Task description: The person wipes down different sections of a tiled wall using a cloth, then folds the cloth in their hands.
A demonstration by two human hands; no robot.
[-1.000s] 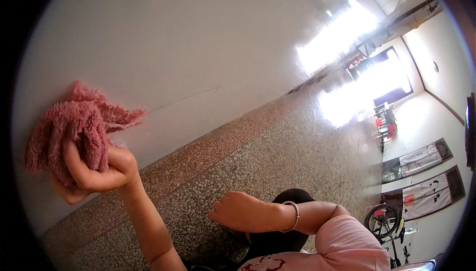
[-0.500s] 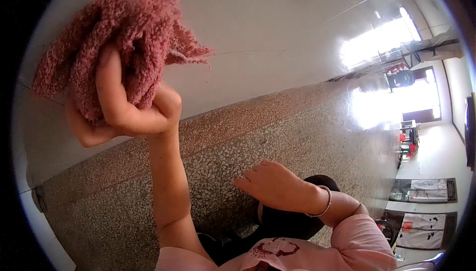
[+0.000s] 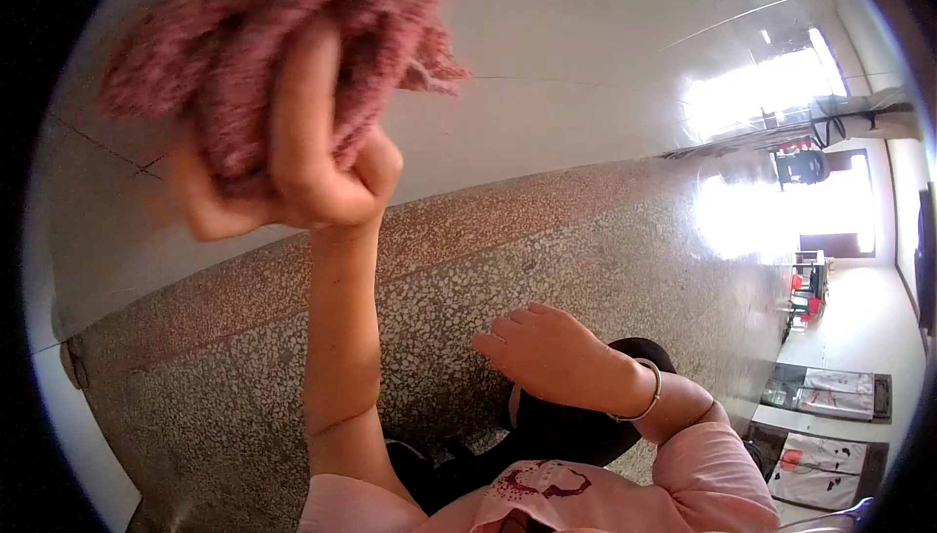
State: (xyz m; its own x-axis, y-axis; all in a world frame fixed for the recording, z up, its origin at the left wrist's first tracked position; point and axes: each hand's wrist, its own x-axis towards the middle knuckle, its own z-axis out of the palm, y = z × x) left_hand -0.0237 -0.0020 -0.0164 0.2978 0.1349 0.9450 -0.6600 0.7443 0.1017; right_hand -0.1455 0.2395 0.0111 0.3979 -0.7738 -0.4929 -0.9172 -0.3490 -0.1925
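Cloth (image 3: 244,55), cut off above, is clenched by the left hand (image 3: 317,182); the right hand (image 3: 561,357), apparently palm-down, cannot be judged for grip.

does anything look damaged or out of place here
Perhaps one thing: a thin line on the pale surface, by the corner of the pink cloth in the left hand. It breaks up a plain stretch, maybe a crack or scratch, but could be a joint. No spill stands out.

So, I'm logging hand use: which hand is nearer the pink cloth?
Left: the left hand grips the pink cloth; the right hand is apart from it, lower and farther right in view.
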